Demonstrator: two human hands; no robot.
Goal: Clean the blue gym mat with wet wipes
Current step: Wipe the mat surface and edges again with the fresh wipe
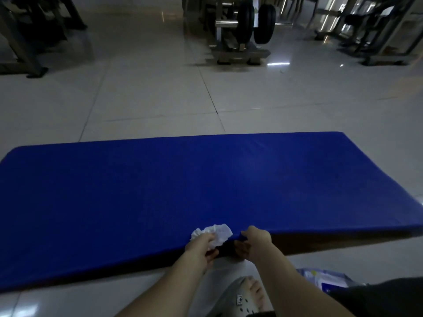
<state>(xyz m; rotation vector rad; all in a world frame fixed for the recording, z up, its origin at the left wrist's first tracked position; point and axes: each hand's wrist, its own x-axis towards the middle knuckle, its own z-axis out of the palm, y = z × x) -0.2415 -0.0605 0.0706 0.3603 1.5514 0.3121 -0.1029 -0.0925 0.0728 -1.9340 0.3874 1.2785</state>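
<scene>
The blue gym mat (206, 184) lies flat on the tiled floor, spanning almost the whole width of the view. At its near edge my left hand (201, 247) holds a crumpled white wet wipe (216, 233) against the mat's surface. Just to the right, my right hand (256, 240) grips the mat's near edge, thumb on top and fingers curled under the dark side wall. A pack of wet wipes (325, 279), white and blue, lies on the floor at the lower right behind my right forearm.
My foot in a grey clog (245, 298) stands on the floor below the hands. A weight rack with black plates (247, 26) stands beyond the mat, with dark gym machine frames at far left (27, 37) and far right (377, 30). Pale tiles (148, 99) lie between.
</scene>
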